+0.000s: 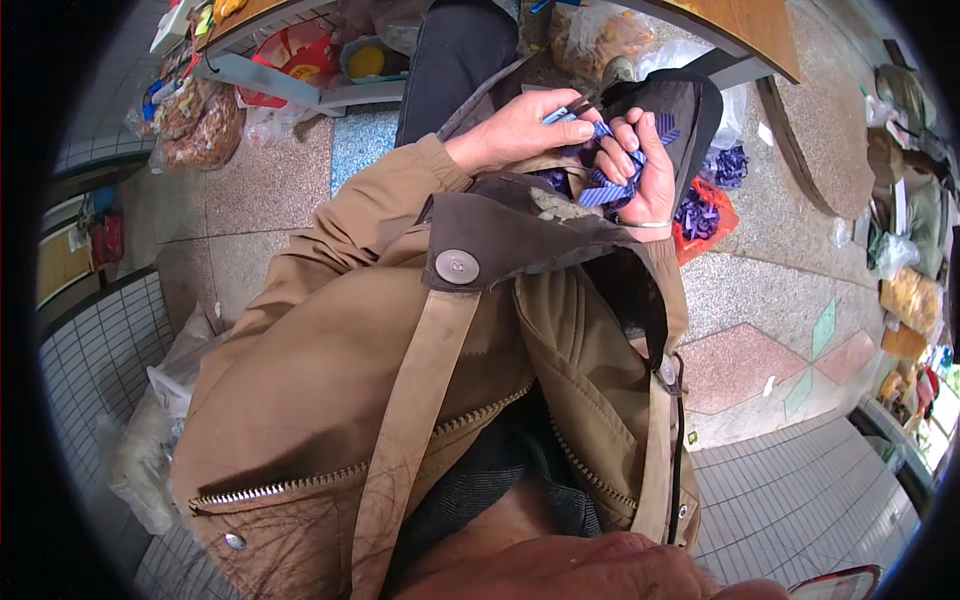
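At the far left, a clear bag of brown material is set beside the leg of the desk, and next to it a red plastic bag is tucked beneath the desktop. Further in, the left hand is reached forward over the lap, its thumb and fingers pinched on a slim dark-and-blue object; whether this is a pair of snips or some other small tool cannot be told.

Just to the right, the purple striped strip is held up between the two hands, above the dark apron. It is grasped by the right hand, whose fingers are curled around it, with part of it hidden behind them.

Beyond the right hand, an orange-red bag is seen on the floor, with purple striped pieces inside, and a bundle of similar strips is placed near it.

The step in hand is judged to be close handwork on the strip, perhaps trimming or folding. For the next move, the strip seems to need to be kept steady by the right hand while the slim object is guided by the left, with the fingertips kept clear of any edge.
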A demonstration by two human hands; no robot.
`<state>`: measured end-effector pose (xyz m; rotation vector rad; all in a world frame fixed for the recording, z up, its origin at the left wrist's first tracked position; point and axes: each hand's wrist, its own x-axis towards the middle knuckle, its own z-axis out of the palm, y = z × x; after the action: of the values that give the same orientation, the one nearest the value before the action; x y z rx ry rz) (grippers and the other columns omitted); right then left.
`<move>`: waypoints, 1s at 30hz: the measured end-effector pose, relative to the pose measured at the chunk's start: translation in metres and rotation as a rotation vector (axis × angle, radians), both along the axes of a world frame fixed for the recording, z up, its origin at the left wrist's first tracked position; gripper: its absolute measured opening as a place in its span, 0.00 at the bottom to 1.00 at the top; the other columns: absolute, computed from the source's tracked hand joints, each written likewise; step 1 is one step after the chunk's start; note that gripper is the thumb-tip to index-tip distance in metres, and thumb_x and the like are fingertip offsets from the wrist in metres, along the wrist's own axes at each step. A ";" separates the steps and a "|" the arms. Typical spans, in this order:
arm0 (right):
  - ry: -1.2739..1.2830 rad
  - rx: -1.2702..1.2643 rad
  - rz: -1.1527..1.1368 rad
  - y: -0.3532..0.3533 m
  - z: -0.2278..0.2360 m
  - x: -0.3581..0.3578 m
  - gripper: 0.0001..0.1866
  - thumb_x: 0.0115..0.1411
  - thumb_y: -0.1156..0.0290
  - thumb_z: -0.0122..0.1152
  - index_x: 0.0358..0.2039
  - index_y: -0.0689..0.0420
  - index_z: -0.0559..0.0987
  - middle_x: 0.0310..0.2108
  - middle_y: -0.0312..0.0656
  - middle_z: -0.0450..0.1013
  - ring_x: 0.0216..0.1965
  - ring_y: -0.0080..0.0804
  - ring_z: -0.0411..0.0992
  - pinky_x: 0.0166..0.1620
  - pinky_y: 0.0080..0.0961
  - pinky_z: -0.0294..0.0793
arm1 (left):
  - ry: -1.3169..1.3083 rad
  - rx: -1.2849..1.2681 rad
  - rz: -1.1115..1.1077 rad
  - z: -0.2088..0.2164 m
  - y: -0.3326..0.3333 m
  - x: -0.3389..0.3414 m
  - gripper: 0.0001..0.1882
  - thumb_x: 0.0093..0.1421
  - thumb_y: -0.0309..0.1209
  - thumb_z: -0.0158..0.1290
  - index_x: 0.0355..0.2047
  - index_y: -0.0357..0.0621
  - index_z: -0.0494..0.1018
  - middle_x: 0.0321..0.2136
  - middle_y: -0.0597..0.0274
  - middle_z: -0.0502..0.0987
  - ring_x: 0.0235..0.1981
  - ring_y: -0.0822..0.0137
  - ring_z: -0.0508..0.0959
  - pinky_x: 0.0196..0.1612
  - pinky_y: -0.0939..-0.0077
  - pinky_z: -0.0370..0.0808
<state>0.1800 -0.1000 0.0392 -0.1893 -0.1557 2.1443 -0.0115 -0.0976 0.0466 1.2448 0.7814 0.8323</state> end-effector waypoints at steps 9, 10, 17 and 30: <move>-0.051 -0.002 -0.073 -0.002 0.006 0.007 0.11 0.67 0.62 0.46 0.37 0.56 0.69 0.23 0.33 0.60 0.17 0.19 0.56 0.19 0.18 0.58 | 0.075 -0.212 0.159 0.006 0.000 0.008 0.07 0.58 0.29 0.56 0.30 0.38 0.70 0.26 0.71 0.73 0.27 0.80 0.72 0.31 0.82 0.70; -0.018 -0.006 -0.065 -0.002 0.007 0.011 0.10 0.68 0.62 0.46 0.37 0.56 0.69 0.24 0.33 0.59 0.17 0.19 0.55 0.19 0.17 0.57 | 0.072 -0.210 0.166 0.005 0.001 0.006 0.07 0.58 0.29 0.56 0.30 0.38 0.70 0.26 0.71 0.73 0.27 0.80 0.72 0.31 0.82 0.70; -0.027 0.082 -0.234 -0.007 0.014 0.052 0.15 0.66 0.57 0.49 0.30 0.55 0.69 0.24 0.35 0.58 0.18 0.23 0.55 0.20 0.18 0.57 | -0.039 -0.307 0.235 0.003 0.009 -0.011 0.06 0.59 0.31 0.55 0.31 0.43 0.72 0.23 0.70 0.71 0.19 0.85 0.62 0.18 0.89 0.57; -1.153 0.282 -0.184 -0.023 0.028 0.001 0.10 0.57 0.79 0.57 0.41 0.62 0.78 0.24 0.32 0.72 0.19 0.11 0.63 0.20 0.09 0.59 | -0.239 -0.492 0.069 0.027 0.001 0.001 0.07 0.58 0.29 0.55 0.29 0.38 0.71 0.20 0.64 0.71 0.13 0.84 0.60 0.14 0.90 0.52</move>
<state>0.1815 -0.1233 0.0668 -1.1965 -1.0383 1.5674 -0.0105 -0.0964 0.0739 0.6721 0.7779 0.7680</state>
